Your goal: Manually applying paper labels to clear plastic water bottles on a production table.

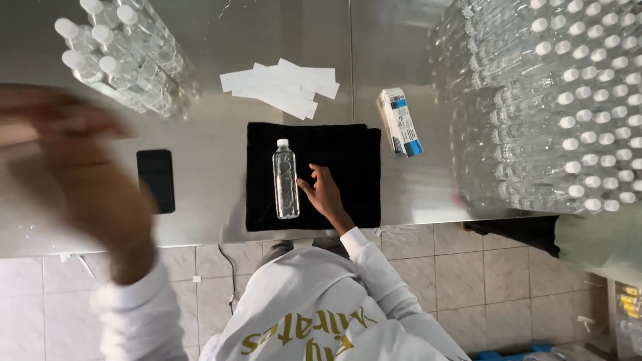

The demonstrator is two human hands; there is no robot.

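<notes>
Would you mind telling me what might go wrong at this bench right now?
1. The bottle lies on its side on the black cloth; only the right hand steadies it, so it might roll.
2. The left hand is blurred, apparently moving fast near the phone and could knock it.
3. The large stack of bottles reaches the table edge and might slide off.

White paper strips (284, 88) lie fanned on the steel table (214, 40), a dark phone (156, 179) sits left, a small carton (401, 122) right, capped bottles (562, 100) massed beyond.
</notes>
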